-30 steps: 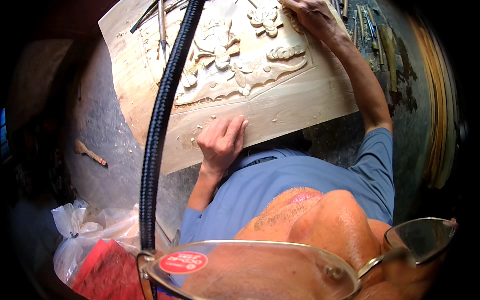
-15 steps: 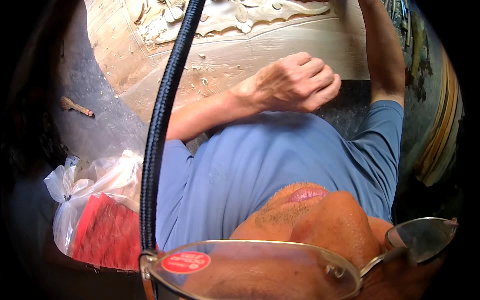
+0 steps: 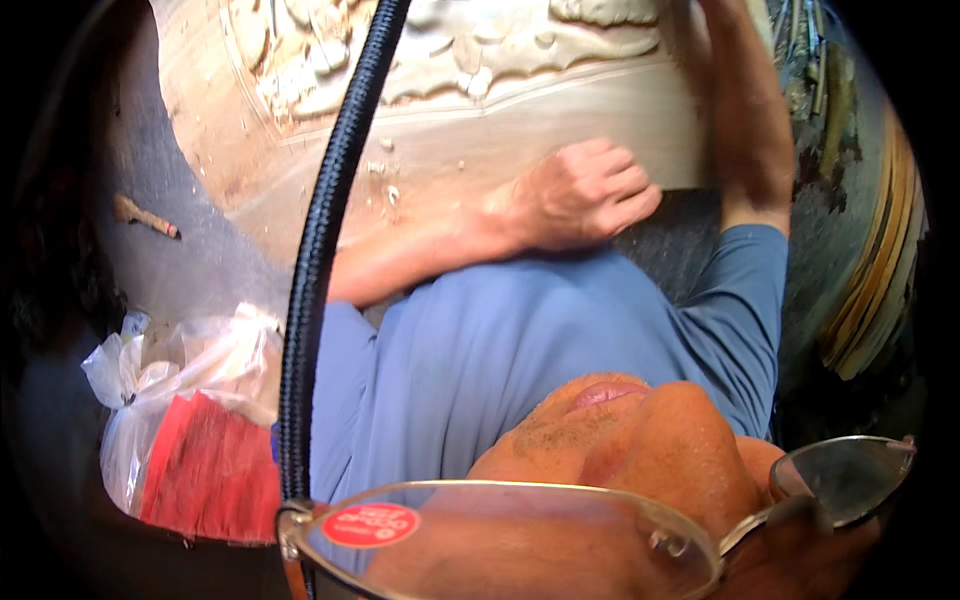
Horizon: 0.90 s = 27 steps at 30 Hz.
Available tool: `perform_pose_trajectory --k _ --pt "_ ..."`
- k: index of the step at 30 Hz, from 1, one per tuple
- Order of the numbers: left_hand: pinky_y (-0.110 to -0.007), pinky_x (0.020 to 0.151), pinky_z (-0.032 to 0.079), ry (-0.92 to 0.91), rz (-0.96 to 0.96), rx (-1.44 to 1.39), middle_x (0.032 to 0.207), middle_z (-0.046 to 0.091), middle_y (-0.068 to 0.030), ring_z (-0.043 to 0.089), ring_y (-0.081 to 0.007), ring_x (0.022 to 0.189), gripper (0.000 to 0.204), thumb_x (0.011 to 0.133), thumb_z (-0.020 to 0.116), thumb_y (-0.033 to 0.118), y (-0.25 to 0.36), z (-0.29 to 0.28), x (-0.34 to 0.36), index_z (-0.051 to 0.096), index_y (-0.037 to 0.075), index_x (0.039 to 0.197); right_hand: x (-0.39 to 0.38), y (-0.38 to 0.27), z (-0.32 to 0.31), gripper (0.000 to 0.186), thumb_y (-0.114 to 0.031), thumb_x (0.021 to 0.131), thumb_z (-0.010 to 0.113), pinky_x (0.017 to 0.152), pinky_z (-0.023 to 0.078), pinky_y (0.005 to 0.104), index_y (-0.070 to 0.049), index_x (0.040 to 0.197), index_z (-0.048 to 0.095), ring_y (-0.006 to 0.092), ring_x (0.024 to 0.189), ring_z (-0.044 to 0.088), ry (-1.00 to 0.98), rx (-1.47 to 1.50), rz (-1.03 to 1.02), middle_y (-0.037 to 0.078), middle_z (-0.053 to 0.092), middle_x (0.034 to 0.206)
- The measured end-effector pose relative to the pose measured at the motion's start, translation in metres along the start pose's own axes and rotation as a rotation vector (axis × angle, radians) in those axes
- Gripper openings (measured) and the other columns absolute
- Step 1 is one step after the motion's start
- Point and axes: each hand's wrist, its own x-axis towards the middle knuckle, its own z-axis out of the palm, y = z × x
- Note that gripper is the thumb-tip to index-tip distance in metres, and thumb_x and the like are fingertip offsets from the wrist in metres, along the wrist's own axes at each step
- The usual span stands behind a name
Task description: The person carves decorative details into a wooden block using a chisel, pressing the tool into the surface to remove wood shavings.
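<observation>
My left hand (image 3: 588, 193) is curled closed, with its back toward the view, by the near edge of a pale wooden board (image 3: 540, 125). The inside of the fist is hidden, so anything it holds cannot be made out. My left forearm (image 3: 420, 250) lies across the board's near part. On the board is a carved relief (image 3: 470, 75) with scalloped edges and leaf-like shapes. My right forearm (image 3: 750, 110) reaches away over the board's right side, somewhat blurred, and its hand lies beyond the top edge of the picture.
Wood chips (image 3: 392, 193) are scattered on the board. A short wooden stick (image 3: 148, 217) lies at the left. Nearer are a clear plastic bag (image 3: 125, 440) and a red item (image 3: 215, 470). Long narrow tools (image 3: 820, 75) and stacked thin strips (image 3: 875, 285) are at the right. A black braided cord (image 3: 325, 230) crosses the view.
The carved board sits lower in the picture, showing more of the relief. My left fist and right forearm have shifted slightly down and left in view; the fist stays closed.
</observation>
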Motion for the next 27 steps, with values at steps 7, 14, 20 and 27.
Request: perform_pose_trajectory --k 7,14,20,27 --pt "-0.046 0.113 0.048 -0.084 -0.268 0.118 0.145 0.06 -0.0182 0.054 -0.0372 0.138 0.045 0.088 0.077 0.014 -0.006 -0.057 -0.028 0.067 0.003 0.13 0.011 0.005 -0.005 0.021 -0.025 0.099 0.062 0.068 0.059 0.0356 -0.01 0.107 0.074 0.0229 0.077 0.076 0.056 -0.088 0.003 0.01 0.077 0.095" --pt "-0.049 0.115 0.045 -0.11 -0.467 0.455 0.14 0.065 -0.0152 0.058 -0.0347 0.135 0.038 0.093 0.073 0.014 0.011 -0.108 -0.097 0.07 0.005 0.129 0.01 0.013 -0.007 0.022 -0.028 0.099 0.063 0.068 0.059 0.0353 -0.011 0.107 0.075 0.0224 0.078 0.076 0.066 -0.129 0.033 0.009 0.078 0.096" --pt "-0.049 0.113 0.046 -0.034 -0.517 0.526 0.137 0.066 -0.0169 0.059 -0.0366 0.134 0.034 0.092 0.073 0.009 0.02 -0.121 -0.131 0.071 0.004 0.125 0.012 0.007 -0.006 0.022 -0.03 0.099 0.065 0.068 0.059 0.0351 -0.013 0.108 0.076 0.022 0.078 0.076 0.082 -0.169 0.03 0.009 0.078 0.096" --pt "-0.041 0.098 0.056 0.103 -0.526 0.791 0.122 0.073 -0.0137 0.07 -0.0318 0.117 0.029 0.087 0.077 0.002 0.013 -0.167 -0.147 0.074 0.005 0.116 0.01 0.016 -0.006 0.023 -0.033 0.1 0.066 0.067 0.059 0.0349 -0.015 0.109 0.076 0.0216 0.078 0.077 0.083 -0.238 0.095 0.008 0.079 0.097"
